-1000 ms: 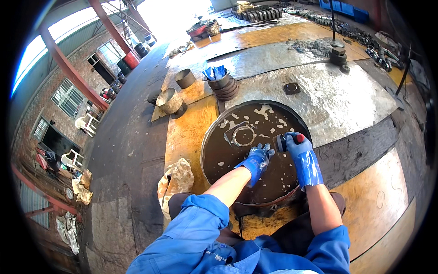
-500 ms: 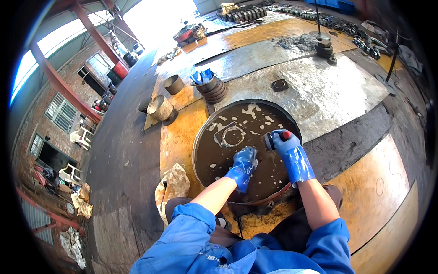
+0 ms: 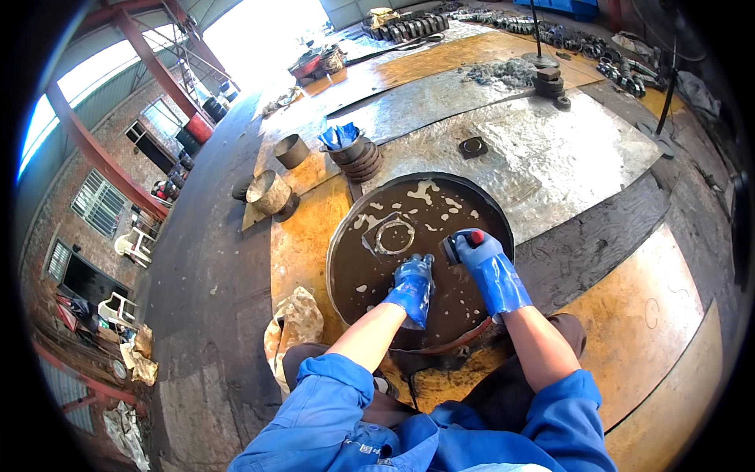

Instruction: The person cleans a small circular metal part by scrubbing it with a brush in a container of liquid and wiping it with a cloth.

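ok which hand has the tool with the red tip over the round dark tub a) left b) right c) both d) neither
b, the right hand in its blue glove grips the red-tipped tool over the round dark tub, while the left hand reaches down into the murky liquid beside it with no tool showing.

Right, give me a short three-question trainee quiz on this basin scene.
1. True or false: both hands wear blue gloves.
2. Which hand grips the dark object with a red tip: A) left hand B) right hand C) neither?
3. Fill in: the metal ring lies in dark liquid inside the round ____.

Key
1. True.
2. B; the red-tipped object sits in the right hand's fist.
3. Basin; the ring lies beyond the left hand, apart from it.
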Available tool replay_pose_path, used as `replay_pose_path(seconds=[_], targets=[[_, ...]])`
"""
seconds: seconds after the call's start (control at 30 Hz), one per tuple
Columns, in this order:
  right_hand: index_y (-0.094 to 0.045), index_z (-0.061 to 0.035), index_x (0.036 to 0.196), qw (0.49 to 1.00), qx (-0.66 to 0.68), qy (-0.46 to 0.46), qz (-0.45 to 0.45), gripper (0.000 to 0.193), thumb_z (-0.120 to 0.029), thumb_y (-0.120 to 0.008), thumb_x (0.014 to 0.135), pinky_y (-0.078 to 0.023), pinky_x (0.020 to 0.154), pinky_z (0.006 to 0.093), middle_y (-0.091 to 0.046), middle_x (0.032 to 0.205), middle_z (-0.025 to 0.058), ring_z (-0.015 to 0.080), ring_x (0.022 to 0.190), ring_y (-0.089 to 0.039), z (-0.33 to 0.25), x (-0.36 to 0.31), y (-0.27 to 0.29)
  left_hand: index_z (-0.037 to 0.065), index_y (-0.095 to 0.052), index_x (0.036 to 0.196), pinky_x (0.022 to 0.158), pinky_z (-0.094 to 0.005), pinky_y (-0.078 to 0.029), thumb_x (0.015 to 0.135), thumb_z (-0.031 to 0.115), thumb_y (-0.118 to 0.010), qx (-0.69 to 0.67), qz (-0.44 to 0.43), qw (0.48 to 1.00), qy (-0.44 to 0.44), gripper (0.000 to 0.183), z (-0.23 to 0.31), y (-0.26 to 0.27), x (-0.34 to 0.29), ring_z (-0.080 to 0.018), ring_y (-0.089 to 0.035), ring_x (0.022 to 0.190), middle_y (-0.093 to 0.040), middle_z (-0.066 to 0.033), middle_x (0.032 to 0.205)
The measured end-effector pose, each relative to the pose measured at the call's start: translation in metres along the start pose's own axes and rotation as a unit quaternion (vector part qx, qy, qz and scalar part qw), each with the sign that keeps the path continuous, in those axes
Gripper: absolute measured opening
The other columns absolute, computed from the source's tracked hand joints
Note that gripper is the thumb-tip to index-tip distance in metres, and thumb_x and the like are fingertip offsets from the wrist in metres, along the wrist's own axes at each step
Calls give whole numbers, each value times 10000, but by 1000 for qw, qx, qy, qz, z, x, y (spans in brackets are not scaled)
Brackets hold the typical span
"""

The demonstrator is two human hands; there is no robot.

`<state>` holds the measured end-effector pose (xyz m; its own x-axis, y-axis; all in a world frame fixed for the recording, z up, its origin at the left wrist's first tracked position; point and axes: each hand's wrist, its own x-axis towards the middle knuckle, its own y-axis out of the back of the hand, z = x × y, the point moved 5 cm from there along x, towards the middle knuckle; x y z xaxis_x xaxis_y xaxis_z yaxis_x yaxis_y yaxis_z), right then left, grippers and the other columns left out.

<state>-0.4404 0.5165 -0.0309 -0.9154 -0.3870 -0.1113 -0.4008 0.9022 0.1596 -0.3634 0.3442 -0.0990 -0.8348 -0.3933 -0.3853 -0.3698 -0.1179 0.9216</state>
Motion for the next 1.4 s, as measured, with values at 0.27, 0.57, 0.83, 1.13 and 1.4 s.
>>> replay_pose_path(seconds=[0.27,0.57,0.83,1.13,1.4], targets=[[-780,-34,1084,1000,-4,2,-28,186,-186,-739,985,-596,834,314,-793,946,62,121,853,-726,18,-3,-8,238,-491,1540,1056,-527,-550,931,311,-754,-19,-8,997,79,667,6,-4,-7,-360,-648,1315,-626,-124,1463],[-780,-49,1125,999,-37,5,-28,205,-178,-747,969,-592,871,319,-800,975,62,134,896,-737,18,-4,-8,166,-592,1363,1019,-493,-566,833,303,-876,-2,37,999,-33,616,-2,8,3,-364,-671,1247,-671,-133,1352],[-794,-80,1047,999,-15,-9,-28,213,-264,-751,948,-593,835,336,-797,925,104,183,845,-757,20,-2,-13,140,-656,1337,951,-475,-613,789,309,-929,-11,-2,1000,25,635,-9,13,24,-334,-712,1220,-729,-130,1318],[-795,-90,1056,997,-51,52,-7,246,-307,-736,955,-592,869,375,-797,978,143,256,914,-773,8,-4,-5,184,-704,1309,992,-493,-587,816,293,-905,-27,18,999,36,544,-11,14,14,-347,-706,1229,-727,-143,1320],[-783,-144,1118,993,-97,50,-50,282,-354,-711,944,-585,917,435,-779,1063,172,370,1038,-742,33,7,-22,127,-664,1349,1003,-483,-589,806,303,-918,-43,-22,995,83,625,-8,11,16,-320,-695,1260,-735,-128,1317]])
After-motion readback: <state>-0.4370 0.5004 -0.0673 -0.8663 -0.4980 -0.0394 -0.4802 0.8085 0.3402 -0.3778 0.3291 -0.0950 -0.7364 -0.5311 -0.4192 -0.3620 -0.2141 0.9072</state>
